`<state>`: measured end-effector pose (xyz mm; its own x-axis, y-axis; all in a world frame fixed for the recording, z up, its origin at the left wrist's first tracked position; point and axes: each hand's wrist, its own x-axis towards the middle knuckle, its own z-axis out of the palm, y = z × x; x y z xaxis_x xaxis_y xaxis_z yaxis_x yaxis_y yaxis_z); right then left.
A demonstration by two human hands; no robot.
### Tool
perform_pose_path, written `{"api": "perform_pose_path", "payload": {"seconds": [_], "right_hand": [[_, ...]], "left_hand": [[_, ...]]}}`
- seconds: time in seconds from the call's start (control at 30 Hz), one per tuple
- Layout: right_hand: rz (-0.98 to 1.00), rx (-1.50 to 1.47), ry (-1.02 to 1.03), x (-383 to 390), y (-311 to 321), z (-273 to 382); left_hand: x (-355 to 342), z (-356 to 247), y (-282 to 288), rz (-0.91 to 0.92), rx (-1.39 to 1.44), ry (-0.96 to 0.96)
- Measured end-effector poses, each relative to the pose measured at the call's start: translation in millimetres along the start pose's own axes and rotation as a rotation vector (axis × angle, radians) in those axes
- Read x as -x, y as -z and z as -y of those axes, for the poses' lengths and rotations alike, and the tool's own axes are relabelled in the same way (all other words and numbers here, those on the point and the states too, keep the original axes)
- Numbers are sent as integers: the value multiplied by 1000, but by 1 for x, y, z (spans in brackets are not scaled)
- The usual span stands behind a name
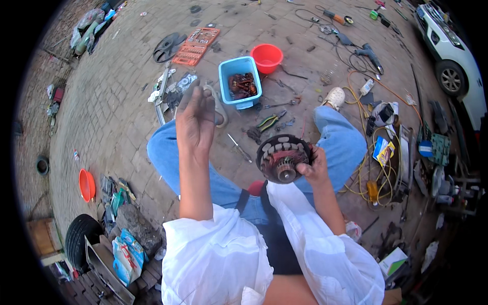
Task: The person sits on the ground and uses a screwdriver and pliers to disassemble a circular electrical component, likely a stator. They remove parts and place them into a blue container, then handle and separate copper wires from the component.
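Observation:
My right hand [317,166] grips a round, greasy motor part [282,158] by its right edge, thumb near the front. It has a dark rim, pale blocks around the inside, reddish windings and a toothed metal hub facing me. My left hand [196,121] is raised above my left knee with its fingers stretched out, blackened, and I see nothing in it. On the paving beyond the motor part lie pliers [271,121] with yellow-green and black handles. A screwdriver [240,148] lies between my legs.
A light-blue tub [224,81] holds dark reddish-brown parts; a red basin [266,57] stands behind it. An orange socket set [196,46] lies farther left. At right are cords, a heat-gun-shaped tool [370,57], scattered parts and a white car [460,61]. A tyre [81,241] stands lower left.

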<state>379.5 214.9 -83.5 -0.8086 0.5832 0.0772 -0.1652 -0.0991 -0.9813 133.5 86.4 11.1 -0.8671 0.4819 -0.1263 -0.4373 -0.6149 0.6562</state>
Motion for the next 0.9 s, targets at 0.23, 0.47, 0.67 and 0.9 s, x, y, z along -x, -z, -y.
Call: {"api": "perform_pose_path", "payload": {"seconds": [0.23,0.47,0.67,0.9], "right_hand": [[-42,133,10,4,-8,18],[-152,292,48,-4,-17,29],[-58,504,63,-3,-22,36],[-248,267,-97,-2,-22,6]], "left_hand": [[26,8,-4,200,-225,-9],[72,41,-13,335,-505,260],[49,50,-40,403,-530,155],[64,40,-53,395,-355,367]]}}
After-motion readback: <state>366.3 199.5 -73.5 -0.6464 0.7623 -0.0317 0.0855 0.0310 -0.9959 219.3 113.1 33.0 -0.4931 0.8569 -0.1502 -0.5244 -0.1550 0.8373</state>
